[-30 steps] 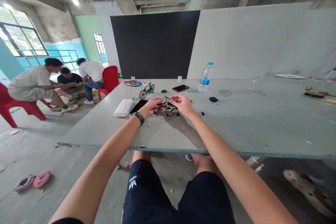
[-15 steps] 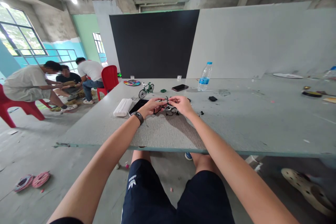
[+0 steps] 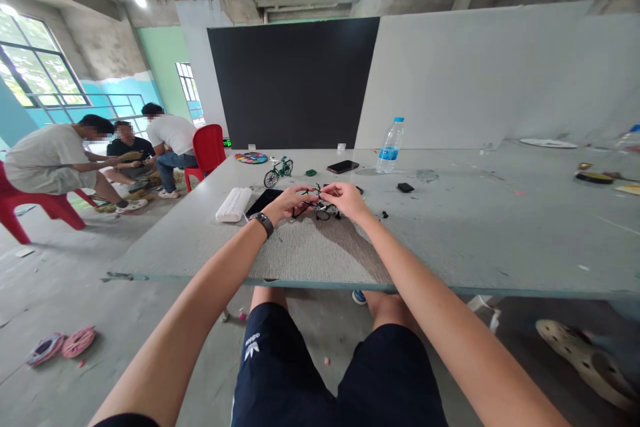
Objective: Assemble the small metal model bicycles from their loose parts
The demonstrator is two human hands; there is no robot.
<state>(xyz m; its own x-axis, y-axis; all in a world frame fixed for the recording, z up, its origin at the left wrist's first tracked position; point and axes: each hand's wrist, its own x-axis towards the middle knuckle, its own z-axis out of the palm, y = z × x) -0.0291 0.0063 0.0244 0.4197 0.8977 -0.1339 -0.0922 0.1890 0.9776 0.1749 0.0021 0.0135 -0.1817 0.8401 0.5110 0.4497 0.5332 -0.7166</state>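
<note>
My left hand (image 3: 290, 203), with a dark watch on the wrist, and my right hand (image 3: 347, 199) meet above the table with fingertips close together. Both are closed in a pinch on thin dark parts of a small model bicycle (image 3: 324, 215). A wheel shows below the fingers; the fingers cover much of the rest. Small black pieces (image 3: 385, 215) lie to the right of my right hand. Behind my hands stands an assembled green model bicycle (image 3: 278, 173) with black wheels.
On the grey table (image 3: 450, 240) are a white case (image 3: 234, 205), a black phone-like slab (image 3: 263, 201), another phone (image 3: 343, 167), a water bottle (image 3: 391, 147), a small black object (image 3: 405, 187) and a colourful disc (image 3: 251, 158). Several people sit at the left. A panel (image 3: 300, 87) stands behind.
My hands stay almost in place, with only a slight shift of the fingers around the dark parts. At the left, one seated person's head has lifted a little.
</note>
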